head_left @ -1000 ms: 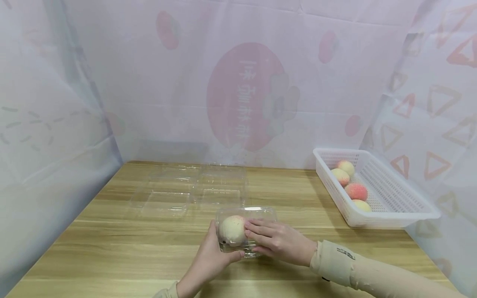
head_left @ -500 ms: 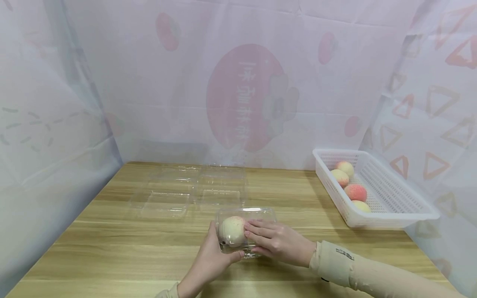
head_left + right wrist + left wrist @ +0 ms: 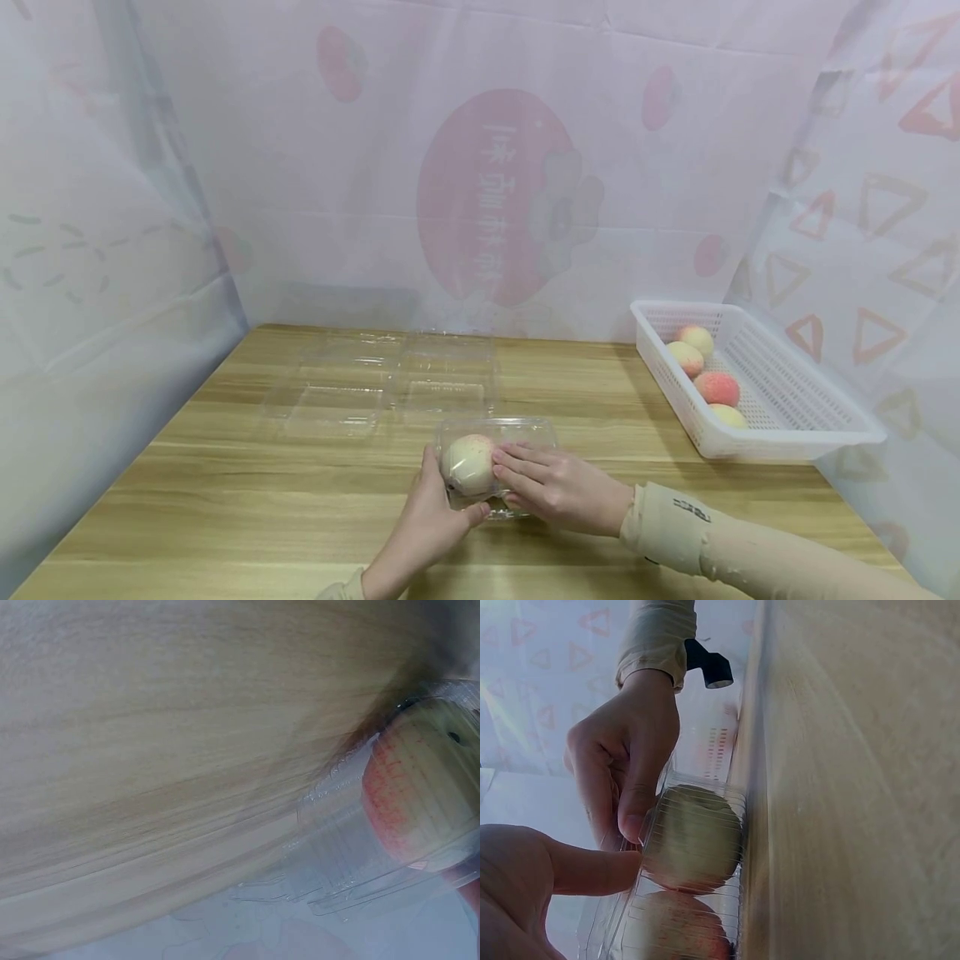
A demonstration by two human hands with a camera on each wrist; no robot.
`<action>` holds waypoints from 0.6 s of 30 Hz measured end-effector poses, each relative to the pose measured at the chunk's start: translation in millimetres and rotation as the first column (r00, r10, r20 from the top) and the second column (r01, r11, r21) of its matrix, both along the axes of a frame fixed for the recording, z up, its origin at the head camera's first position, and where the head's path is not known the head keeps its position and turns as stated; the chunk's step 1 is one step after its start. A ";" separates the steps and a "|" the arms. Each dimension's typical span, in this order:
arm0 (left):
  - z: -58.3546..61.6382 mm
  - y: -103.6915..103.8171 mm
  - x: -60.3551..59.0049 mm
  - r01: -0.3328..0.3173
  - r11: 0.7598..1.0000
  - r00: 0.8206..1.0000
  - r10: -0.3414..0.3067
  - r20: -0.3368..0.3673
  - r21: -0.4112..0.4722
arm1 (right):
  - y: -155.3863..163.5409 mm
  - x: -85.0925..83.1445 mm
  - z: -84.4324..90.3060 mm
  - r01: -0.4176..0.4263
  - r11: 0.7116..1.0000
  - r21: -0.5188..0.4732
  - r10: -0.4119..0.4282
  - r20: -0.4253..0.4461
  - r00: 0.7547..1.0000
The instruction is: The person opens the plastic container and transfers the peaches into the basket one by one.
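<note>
A clear plastic clamshell box (image 3: 525, 429) sits near the table's front edge with its lid down. Inside, a pale yellow peach (image 3: 470, 467) with a pink blush shows at the left. A second peach (image 3: 676, 926) appears beside it in the left wrist view; from above, my right hand covers part of the box. My left hand (image 3: 431, 517) grips the box's left end, thumb along the front rim. My right hand (image 3: 558, 487) holds the right part, its fingers over the lid and thumb at the front rim. Both thumbs meet near that rim in the left wrist view.
Two clear plastic boxes (image 3: 333, 408) stand open, side by side, at the back left of the wooden table (image 3: 225, 517). A white perforated basket (image 3: 795, 433) at the right holds several peaches (image 3: 717, 389). Printed cloth walls (image 3: 300, 208) enclose the back and sides.
Both hands stay on the box in nearly the same place. The right thumb has shifted slightly at the front rim, and the peach at the left looks slightly turned.
</note>
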State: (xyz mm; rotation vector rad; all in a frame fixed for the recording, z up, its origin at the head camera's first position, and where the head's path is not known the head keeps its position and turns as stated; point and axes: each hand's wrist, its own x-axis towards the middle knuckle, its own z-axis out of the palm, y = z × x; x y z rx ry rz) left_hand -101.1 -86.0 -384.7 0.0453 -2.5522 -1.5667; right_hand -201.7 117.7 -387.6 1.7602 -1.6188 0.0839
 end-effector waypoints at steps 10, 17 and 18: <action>-2.0 0.3 0.9 0.000 1.000 1.000 0.000 -0.021 0.027 | -1.2 0.2 1.0 -0.012 1.000 -0.002 0.012 0.036 0.999; -3.0 -0.4 2.2 0.014 0.997 0.999 -0.011 -0.040 0.070 | -2.1 -2.2 1.3 -0.026 1.000 -0.014 0.027 0.071 0.997; -3.0 -0.6 2.5 0.016 0.997 0.999 -0.013 -0.042 0.076 | -2.0 -2.5 1.4 -0.027 1.000 -0.013 0.028 0.076 0.997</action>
